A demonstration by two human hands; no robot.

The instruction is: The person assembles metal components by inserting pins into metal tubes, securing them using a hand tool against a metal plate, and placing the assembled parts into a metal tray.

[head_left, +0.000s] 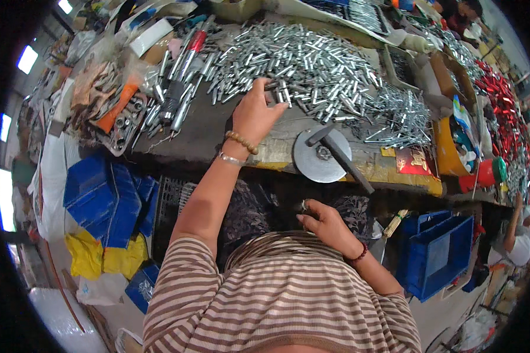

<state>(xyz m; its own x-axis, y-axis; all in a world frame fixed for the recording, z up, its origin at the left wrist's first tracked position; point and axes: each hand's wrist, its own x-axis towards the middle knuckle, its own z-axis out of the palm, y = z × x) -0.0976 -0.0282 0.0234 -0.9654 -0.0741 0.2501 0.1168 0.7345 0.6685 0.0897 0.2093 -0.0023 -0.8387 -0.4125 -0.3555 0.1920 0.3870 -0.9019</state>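
My left hand (254, 117) reaches to the near edge of a heap of short silver metal tubes (312, 65) on the bench. Its thumb and forefinger are curved around a few small metal tubes (284, 94) there. In front of my body, below the bench edge, my right hand (328, 228) is half closed, its thumb near the curled forefinger. A small shiny bit shows at its fingertips, too small to name. Between the hands, on the bench edge, a hammer (338, 154) lies across a round grey metal disc (312, 163).
Left on the bench are a power screwdriver (174, 97) and an orange-handled tool (119, 109). Thin metal pins (403, 115) lie right, near a red card (414, 160) and a red-green container (483, 175). Blue bins (439, 256) stand below right. Other people work at far right.
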